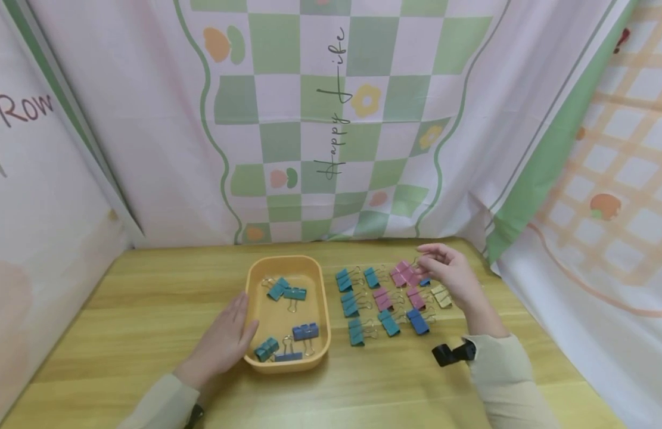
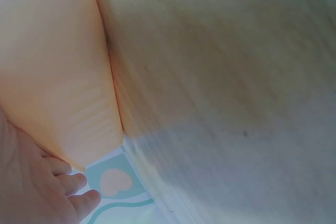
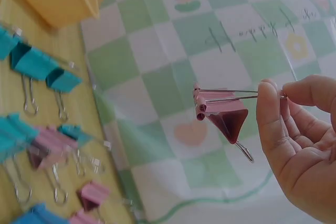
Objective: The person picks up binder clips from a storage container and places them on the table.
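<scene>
In the head view, my left hand lies along the left side of a yellow tray, its thumb at the rim. The left wrist view shows the fingers against the tray's outer wall. Inside the tray are several teal binder clips and blue binder clips. My right hand pinches a pink binder clip by one wire handle between thumb and forefinger. That clip hangs in the air at the back of rows of binder clips, its other handle pointing down.
Right of the tray, rows of binder clips lie on the wooden table: teal clips, pink clips, a blue clip and a yellow clip. A patterned curtain stands behind the table.
</scene>
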